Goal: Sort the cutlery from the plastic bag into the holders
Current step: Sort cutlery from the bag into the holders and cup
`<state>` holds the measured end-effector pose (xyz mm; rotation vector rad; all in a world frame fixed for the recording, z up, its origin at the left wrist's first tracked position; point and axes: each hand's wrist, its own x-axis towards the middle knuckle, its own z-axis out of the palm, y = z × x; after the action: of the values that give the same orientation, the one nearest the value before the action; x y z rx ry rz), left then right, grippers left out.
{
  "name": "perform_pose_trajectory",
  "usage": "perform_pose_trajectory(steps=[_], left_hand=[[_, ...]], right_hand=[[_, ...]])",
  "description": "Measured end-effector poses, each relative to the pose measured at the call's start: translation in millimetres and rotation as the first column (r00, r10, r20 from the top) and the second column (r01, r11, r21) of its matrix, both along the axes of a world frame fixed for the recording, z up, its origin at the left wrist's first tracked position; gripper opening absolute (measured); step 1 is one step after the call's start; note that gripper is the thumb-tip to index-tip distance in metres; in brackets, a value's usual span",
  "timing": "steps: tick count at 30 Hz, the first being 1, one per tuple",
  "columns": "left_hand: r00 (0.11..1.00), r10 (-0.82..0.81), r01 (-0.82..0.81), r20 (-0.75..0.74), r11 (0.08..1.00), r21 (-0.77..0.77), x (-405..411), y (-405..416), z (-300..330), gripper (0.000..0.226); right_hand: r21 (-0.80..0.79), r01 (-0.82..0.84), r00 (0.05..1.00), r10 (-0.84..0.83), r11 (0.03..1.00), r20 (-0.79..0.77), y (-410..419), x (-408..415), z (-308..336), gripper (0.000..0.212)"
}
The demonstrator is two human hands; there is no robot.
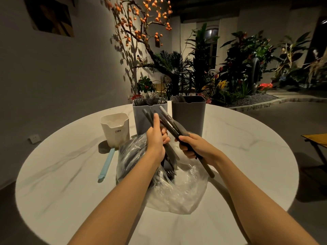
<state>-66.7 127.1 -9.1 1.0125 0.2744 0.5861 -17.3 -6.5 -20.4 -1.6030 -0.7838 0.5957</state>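
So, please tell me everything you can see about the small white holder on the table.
The white holder is a squarish cup with rounded corners, apparently matte plastic. Its front rim dips in a notch, and dark letters reading CRBW are printed on the front. It stands upright on the round table, left of the blue-grey holder and apart from it. No cutlery shows inside. A light blue utensil lies at its base.

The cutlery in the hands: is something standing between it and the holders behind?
Nothing visible does. The cutlery in both hands is raised above the plastic bag, directly before the blue-grey holder and dark grey holder.
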Motion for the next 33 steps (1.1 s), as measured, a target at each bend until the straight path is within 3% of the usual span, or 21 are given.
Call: perform_pose_trajectory(steps=[4,10,14,17,21,26,30,33], left_hand=[[1.000,-0.006,0.006,0.004,0.995,-0.100,-2,2,0,0.037],[0.993,0.045,-0.039,-0.108,0.998,0.058,-4,-3,-1,0.027],[0.984,0.096,-0.099,-0.147,0.995,-0.017,-4,-2,1,0.042],[0.979,0.149,-0.159,-0.138,0.985,-0.067,-5,0,2,0.055],[0.974,0.176,-0.191,-0.141,0.976,-0.106,-4,5,2,0.046],[0.971,0.209,-0.224,-0.117,0.964,-0.140,-3,4,2,0.056],[0.961,0.239,-0.251,-0.137,0.965,-0.078,-5,2,3,0.043],[0.948,0.278,-0.286,-0.158,0.958,-0.029,-6,0,4,0.031]], right_hand=[[-0.007,-0.013,1.000,0.013,1.000,-0.015,-1,1,-1,0.020],[0.002,-0.033,0.998,0.032,0.999,0.049,0,-1,-3,0.019],[-0.022,-0.071,0.992,0.072,0.997,0.107,0,0,-4,0.009],[-0.064,-0.086,0.987,0.094,0.994,0.133,-3,3,-3,0.024],[-0.105,-0.075,0.982,0.092,0.992,0.167,-5,5,-4,0.025],[-0.098,-0.055,0.988,0.068,0.994,0.139,-6,6,-4,0.019],[-0.108,-0.051,0.992,0.063,0.993,0.108,-7,8,-5,0.029],[-0.122,-0.074,0.993,0.085,0.990,0.082,-9,9,-4,0.025]])
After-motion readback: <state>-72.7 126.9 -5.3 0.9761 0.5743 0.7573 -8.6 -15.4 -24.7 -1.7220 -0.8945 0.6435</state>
